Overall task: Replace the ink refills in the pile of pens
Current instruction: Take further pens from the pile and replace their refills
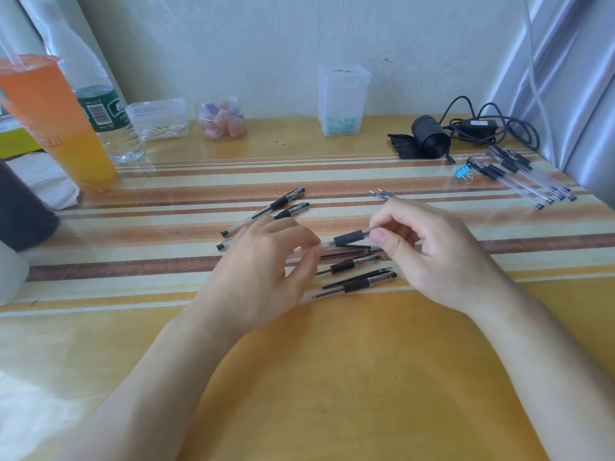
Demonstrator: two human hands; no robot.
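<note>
Quick status from the head cam feed, biggest stuff first. The desk (pixel 332 361) carries everything, and there's a big orange drink (pixel 50 121) at the far left corner, not part of the job.

Both hands are busy on one pen mid-desk. The left hand (pixel 263 271) has its fingers curled round the clear barrel end. The right hand (pixel 432 251) pinches the tip end btwn thumb and forefinger. So the held pen (pixel 347 240) is lifted just above the pile and lies roughly parallel to the front edge. My guess is the tip's being unscrewed or screwed back on. Can't tell which from here.

There's a bunch of capped pens (pixel 522 179) near the far right edge, well apart from the work. Could be finished ones or spares, idk.

The pile (pixel 352 266) lies right under and btwn the hands, approx 3 pens w/ black grips plus some thin dark sticks that might be refills. Those look like the ones left to do.

The two pens (pixel 279 206) lie just behind the left hand, side by side. Prob set aside, maybe done, no way to check the ink.

The loose refills (pixel 382 194) are just behind the right hand, w/ only a few metal tips showing. Last, a blue binder clip (pixel 462 174) sits beside the capped bunch.

Overall I'd say we're somewhere in the middle, w/ one pen in hand and a few more to go.
</note>
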